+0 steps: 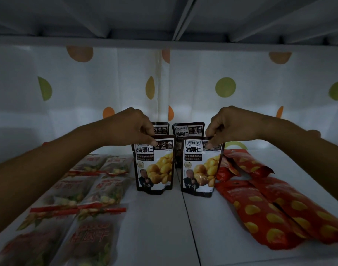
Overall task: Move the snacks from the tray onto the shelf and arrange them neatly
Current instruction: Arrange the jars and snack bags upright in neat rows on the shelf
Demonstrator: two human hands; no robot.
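Fingers: the thumb and fingertips (152, 142) of the left hand (129, 127) pinch the top edge of the left chestnut pouch (154, 169); the right hand (229, 125) pinches the top right corner of the right chestnut pouch (200, 169) in the same way.
Held pouches: both stand upright on the white shelf (160, 227), side by side with a narrow gap between them, printed faces toward the viewer.
Rear row: two rear chestnut pouches (187, 131) stand just behind the held pair, partly hidden by them.
Left of shelf: clear packets (83, 191) with red bands lie flat in two columns running from near to far.
Right of shelf: red packets (269, 212) with yellow spots lie flat, the far ones less squarely aligned.
Backdrop: a white spotted curtain (202, 83) hangs behind the shelf.
Tray: not in view, so whether any snacks remain on it cannot be told.
Progress: apparently late in the task. Three kinds of snack already sit in groups on the shelf; what remains looks like releasing the front pair, squaring them with the rear row, and perhaps tidying the far red packets.
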